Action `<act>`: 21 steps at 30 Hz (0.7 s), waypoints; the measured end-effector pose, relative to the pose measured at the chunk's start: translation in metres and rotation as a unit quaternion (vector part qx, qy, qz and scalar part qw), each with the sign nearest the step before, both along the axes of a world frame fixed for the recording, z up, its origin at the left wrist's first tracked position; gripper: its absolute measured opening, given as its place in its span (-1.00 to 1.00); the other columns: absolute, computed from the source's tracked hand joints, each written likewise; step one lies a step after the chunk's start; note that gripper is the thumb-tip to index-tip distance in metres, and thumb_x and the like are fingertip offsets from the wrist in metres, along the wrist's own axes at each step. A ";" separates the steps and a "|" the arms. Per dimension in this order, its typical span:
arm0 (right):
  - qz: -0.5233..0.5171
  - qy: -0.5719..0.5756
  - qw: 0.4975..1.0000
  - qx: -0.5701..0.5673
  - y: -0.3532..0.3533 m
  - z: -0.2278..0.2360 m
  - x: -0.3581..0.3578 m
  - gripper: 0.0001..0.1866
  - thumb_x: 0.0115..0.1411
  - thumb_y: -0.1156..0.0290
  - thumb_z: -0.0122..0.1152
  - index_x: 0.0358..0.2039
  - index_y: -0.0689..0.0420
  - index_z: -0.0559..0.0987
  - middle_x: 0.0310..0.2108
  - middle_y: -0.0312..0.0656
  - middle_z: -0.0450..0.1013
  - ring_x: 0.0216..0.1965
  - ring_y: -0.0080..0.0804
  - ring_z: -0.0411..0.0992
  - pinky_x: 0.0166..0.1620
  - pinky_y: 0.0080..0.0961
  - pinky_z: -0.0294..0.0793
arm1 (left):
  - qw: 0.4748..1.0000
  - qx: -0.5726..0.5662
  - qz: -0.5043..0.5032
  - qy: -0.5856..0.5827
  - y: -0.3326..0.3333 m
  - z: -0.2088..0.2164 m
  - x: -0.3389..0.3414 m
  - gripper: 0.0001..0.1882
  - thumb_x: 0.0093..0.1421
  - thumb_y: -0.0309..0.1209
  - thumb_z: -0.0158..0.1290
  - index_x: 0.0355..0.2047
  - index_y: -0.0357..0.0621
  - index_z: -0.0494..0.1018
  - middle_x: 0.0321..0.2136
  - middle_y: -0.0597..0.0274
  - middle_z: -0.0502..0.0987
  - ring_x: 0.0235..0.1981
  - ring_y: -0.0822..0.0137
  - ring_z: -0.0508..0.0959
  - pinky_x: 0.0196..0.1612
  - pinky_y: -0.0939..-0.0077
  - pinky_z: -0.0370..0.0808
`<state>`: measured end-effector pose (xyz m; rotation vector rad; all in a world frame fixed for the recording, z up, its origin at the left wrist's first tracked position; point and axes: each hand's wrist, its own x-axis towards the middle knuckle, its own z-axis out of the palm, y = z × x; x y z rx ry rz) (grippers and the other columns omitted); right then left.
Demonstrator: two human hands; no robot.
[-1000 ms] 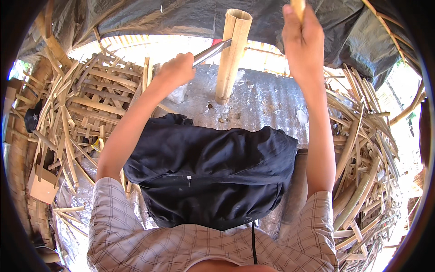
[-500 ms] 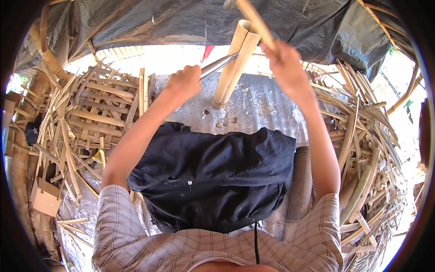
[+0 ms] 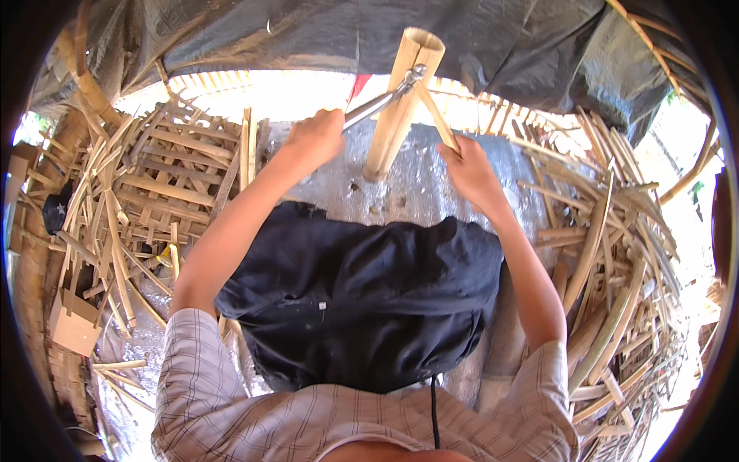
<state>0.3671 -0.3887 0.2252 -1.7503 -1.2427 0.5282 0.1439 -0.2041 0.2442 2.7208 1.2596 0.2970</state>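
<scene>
Plainly, all the fingers of my left hand [image 3: 317, 138] are curled round the near end of one metal blade [image 3: 366, 112], whose far end meets the side of one bamboo tube [image 3: 389, 131]. My right hand [image 3: 471, 171] is closed round the wooden handle [image 3: 437, 117] of one hammer [image 3: 416, 72]; its head overlaps the blade's far end, though I cannot tell if they touch. The tube stands tilted on one silvery sheet [image 3: 462, 189], beyond one black cloth [image 3: 362, 269].

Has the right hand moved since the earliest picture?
Yes. Judged against the black tarp, the right hand has moved down and slightly left, from overlapping it to below its lower edge.
</scene>
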 end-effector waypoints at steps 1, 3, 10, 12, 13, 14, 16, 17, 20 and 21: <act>0.024 0.136 0.989 -0.045 -0.009 0.031 -0.008 -0.73 0.43 0.21 0.10 -0.34 0.11 0.38 -0.69 -0.42 0.22 -0.75 -0.65 0.17 -0.70 -0.58 0.13 | 1.000 0.011 0.001 -0.006 0.001 -0.003 -0.001 -0.69 0.21 -0.35 0.15 -0.18 -0.38 0.46 -0.20 -0.30 0.59 -0.13 -0.26 0.61 -0.06 -0.03 0.56; -0.006 0.047 0.996 0.070 -0.008 0.050 -0.006 -0.69 0.43 0.21 0.11 -0.40 0.09 0.34 -0.70 -0.47 0.19 -0.77 -0.71 0.12 -0.74 -0.60 0.05 | 1.000 0.022 -0.004 -0.011 -0.002 -0.013 -0.007 -0.72 0.19 -0.39 0.13 -0.20 -0.39 0.47 -0.22 -0.31 0.60 -0.15 -0.25 0.62 -0.08 -0.03 0.57; -0.067 -0.082 0.896 0.432 0.007 0.112 -0.015 -0.74 0.46 0.32 0.04 -0.32 0.24 0.39 -0.65 -0.33 0.22 -0.62 -0.59 0.17 -0.57 -0.44 0.19 | 0.999 0.028 -0.004 -0.024 -0.007 -0.004 -0.008 -0.76 0.15 -0.45 0.13 -0.22 -0.38 0.50 -0.25 -0.28 0.62 -0.19 -0.24 0.65 -0.10 -0.03 0.60; -0.116 -0.088 0.883 0.446 0.023 0.062 -0.014 -0.77 0.45 0.36 0.03 -0.30 0.26 0.40 -0.65 -0.23 0.28 -0.66 -0.44 0.26 -0.56 -0.36 0.26 | 0.999 0.022 -0.010 -0.021 -0.007 -0.005 -0.005 -0.73 0.16 -0.41 0.15 -0.21 -0.38 0.48 -0.23 -0.28 0.61 -0.16 -0.25 0.63 -0.09 -0.03 0.58; -0.089 -0.263 0.889 0.365 0.024 0.033 -0.002 -0.79 0.43 0.37 0.05 -0.27 0.29 0.41 -0.61 -0.09 0.36 -0.63 -0.22 0.33 -0.52 -0.27 0.31 | 1.000 0.017 -0.012 -0.019 -0.007 -0.005 -0.007 -0.71 0.18 -0.37 0.16 -0.20 -0.38 0.46 -0.21 -0.29 0.59 -0.14 -0.26 0.62 -0.08 -0.04 0.57; -0.057 -0.429 0.860 0.270 0.023 0.003 0.008 -0.79 0.41 0.39 0.06 -0.24 0.31 0.42 -0.57 0.05 0.43 -0.61 0.00 0.40 -0.49 -0.18 0.36 | 1.000 0.011 -0.013 -0.016 -0.006 -0.007 -0.008 -0.68 0.20 -0.33 0.17 -0.20 -0.38 0.45 -0.19 -0.30 0.58 -0.12 -0.27 0.60 -0.08 -0.04 0.56; -0.025 -0.327 0.944 0.049 0.012 -0.043 0.008 -0.71 0.37 0.31 0.11 -0.25 0.36 0.44 -0.49 0.24 0.47 -0.50 0.27 0.44 -0.41 -0.04 0.38 | 1.000 0.008 -0.015 -0.008 -0.007 -0.016 -0.001 -0.69 0.19 -0.35 0.17 -0.19 -0.37 0.45 -0.20 -0.30 0.58 -0.12 -0.26 0.61 -0.07 -0.06 0.56; 0.000 -0.248 0.969 0.004 0.008 -0.034 -0.004 -0.67 0.38 0.28 0.11 -0.28 0.37 0.44 -0.50 0.22 0.47 -0.51 0.24 0.43 -0.40 -0.05 0.38 | 1.000 0.012 -0.013 0.002 -0.005 -0.017 -0.002 -0.70 0.18 -0.36 0.16 -0.19 -0.36 0.45 -0.20 -0.29 0.59 -0.12 -0.26 0.61 -0.07 -0.06 0.56; 0.057 -0.072 0.993 -0.072 -0.003 0.028 -0.023 -0.54 0.41 0.14 0.08 -0.37 0.37 0.44 -0.58 0.13 0.43 -0.57 0.09 0.38 -0.38 -0.07 0.34 | 0.998 0.057 -0.002 0.012 -0.020 -0.023 -0.006 -0.72 0.17 -0.39 0.14 -0.18 -0.34 0.46 -0.20 -0.28 0.59 -0.12 -0.24 0.62 -0.05 -0.09 0.55; 0.029 -0.111 0.993 -0.022 -0.009 0.044 -0.031 -0.55 0.42 0.15 0.08 -0.38 0.36 0.44 -0.61 0.08 0.40 -0.59 -0.01 0.36 -0.41 -0.12 0.33 | 0.999 0.045 -0.009 0.005 -0.021 -0.025 -0.007 -0.72 0.17 -0.39 0.13 -0.18 -0.34 0.47 -0.20 -0.28 0.59 -0.12 -0.24 0.62 -0.05 -0.09 0.55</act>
